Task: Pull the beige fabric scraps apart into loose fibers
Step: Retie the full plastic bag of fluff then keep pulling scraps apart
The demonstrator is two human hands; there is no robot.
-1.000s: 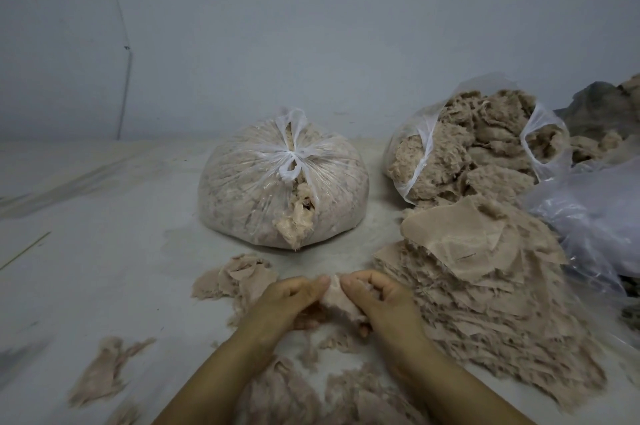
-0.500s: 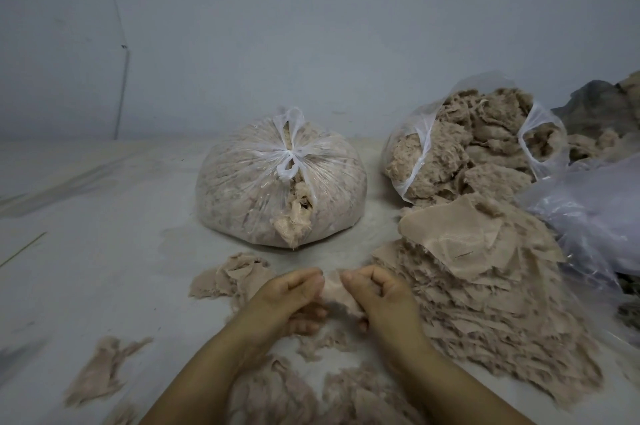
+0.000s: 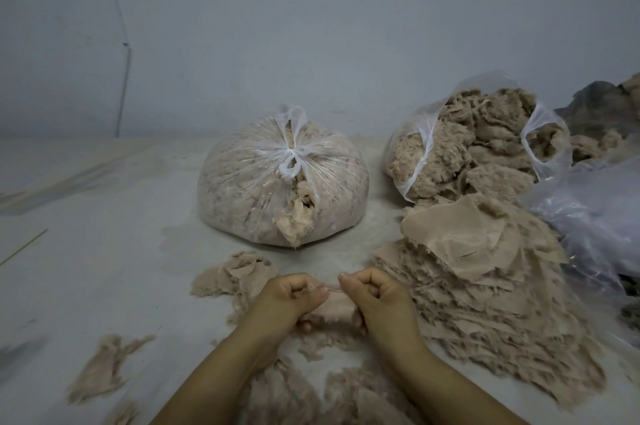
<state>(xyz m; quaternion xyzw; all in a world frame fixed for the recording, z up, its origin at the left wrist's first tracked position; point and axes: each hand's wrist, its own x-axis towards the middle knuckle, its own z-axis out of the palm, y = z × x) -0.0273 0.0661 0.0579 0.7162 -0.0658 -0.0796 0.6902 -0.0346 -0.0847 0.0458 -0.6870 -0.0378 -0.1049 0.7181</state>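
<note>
— Both hands have curled tighter since 0.5 s ago; the scrap is now stretched between them.

— How do they hold it?

— Left hand and right hand are fisted, each pinching 1 end of it between thumb and fingers.

— And around them?

— Stack just right of the right hand, tied bag beyond both, open bag beyond the stack, fibers under the wrists.

place: bare textile-waste workroom | signs: plain wall; tied plastic bag of fibers; heaped fabric scraps on pale floor
</note>
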